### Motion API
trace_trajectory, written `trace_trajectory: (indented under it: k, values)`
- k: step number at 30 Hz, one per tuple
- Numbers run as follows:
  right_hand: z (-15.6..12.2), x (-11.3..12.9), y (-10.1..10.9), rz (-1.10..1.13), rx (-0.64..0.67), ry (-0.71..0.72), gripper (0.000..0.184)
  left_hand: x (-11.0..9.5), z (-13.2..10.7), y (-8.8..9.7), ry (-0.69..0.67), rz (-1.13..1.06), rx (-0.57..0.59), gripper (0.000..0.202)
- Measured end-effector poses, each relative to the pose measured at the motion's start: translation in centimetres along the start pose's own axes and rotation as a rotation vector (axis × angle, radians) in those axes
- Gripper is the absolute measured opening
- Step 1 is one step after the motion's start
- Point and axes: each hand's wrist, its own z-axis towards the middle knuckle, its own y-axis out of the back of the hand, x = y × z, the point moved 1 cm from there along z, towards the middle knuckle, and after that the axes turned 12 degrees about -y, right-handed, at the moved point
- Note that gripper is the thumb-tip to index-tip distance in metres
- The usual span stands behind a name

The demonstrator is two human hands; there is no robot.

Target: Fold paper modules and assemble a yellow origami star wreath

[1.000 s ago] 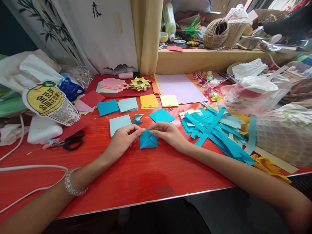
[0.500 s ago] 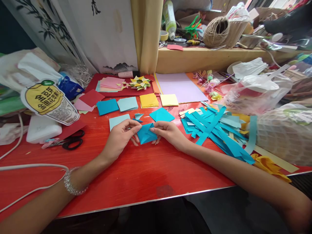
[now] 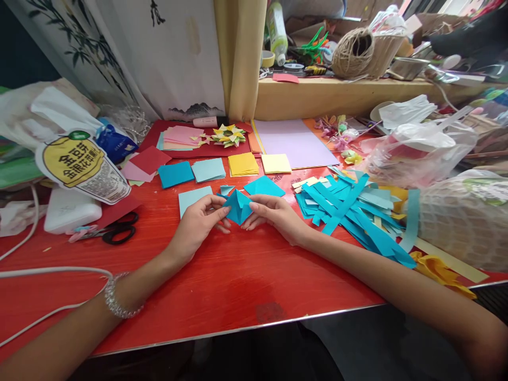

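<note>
We pinch the folded teal paper [image 3: 238, 206] between our left hand [image 3: 197, 225] and right hand [image 3: 275, 216], both clamped on its opposite sides above the red table [image 3: 222, 286].

Between the hands, the folded paper [image 3: 238, 206] is teal blue, and the worktop [image 3: 222, 286] under them is glossy red with a faint wood grain. Just beyond the left hand [image 3: 197, 225] lies a pale blue square [image 3: 193, 198]; further off, a teal stack [image 3: 175, 174], a pale blue stack [image 3: 208, 169] and two yellow stacks [image 3: 242, 164]. Right of the right hand [image 3: 273, 214] sprawl teal and pale blue strips [image 3: 349, 209]. Left of the left hand lie black scissors [image 3: 119, 230] and a yellow-labelled bag [image 3: 81, 166] with black characters. The left wrist wears a silvery bracelet [image 3: 115, 299]
</note>
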Motion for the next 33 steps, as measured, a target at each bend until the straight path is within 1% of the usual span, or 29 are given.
trace_trajectory:
  k: [3,8,12,15,18,22,24,26,28,30,31,33]
  values:
    - [0.1,-0.2,0.1,-0.02,-0.013,-0.001,0.025,0.0,0.0,-0.1,0.019,0.017,0.01,0.022]
    - [0.2,-0.4,0.3,-0.052,-0.033,0.024,0.021,-0.2,-0.2,-0.4,0.028,-0.02,0.12,0.022]
    - [0.0,-0.3,0.4,-0.004,-0.018,0.043,0.02,-0.3,-0.2,-0.3,0.024,-0.059,0.1,0.021]
    - [0.0,-0.2,0.5,0.048,0.0,0.054,0.013,-0.3,-0.1,-0.2,0.003,-0.112,0.09,0.014]
    - [0.0,-0.2,0.6,0.062,0.003,0.043,0.013,-0.3,-0.1,-0.1,-0.016,-0.146,0.06,0.008]
    - [-0.1,-0.2,0.5,0.049,0.013,0.039,0.015,-0.4,-0.2,-0.1,-0.029,-0.159,0.059,0.011]
    - [-0.2,-0.1,0.4,0.02,0.016,0.041,0.016,-0.5,-0.3,-0.1,-0.057,-0.13,0.073,0.015]
    - [-0.3,0.0,0.2,-0.036,0.0,0.03,0.016,-0.4,-0.3,-0.2,-0.096,-0.047,0.066,0.016]
    - [-0.3,0.1,-0.1,-0.094,-0.025,0.024,0.014,-0.3,-0.3,-0.2,-0.139,0.066,0.036,0.019]
    - [-0.4,0.0,-0.3,-0.121,-0.038,0.031,0.013,-0.1,-0.3,-0.2,-0.176,0.142,0.0,0.028]
    - [-0.4,0.0,-0.4,-0.129,-0.036,0.036,0.015,-0.1,-0.4,-0.2,-0.193,0.154,-0.011,0.032]
    - [-0.5,-0.1,-0.6,-0.17,-0.02,0.045,0.02,-0.1,-0.5,-0.2,-0.213,0.152,-0.002,0.033]
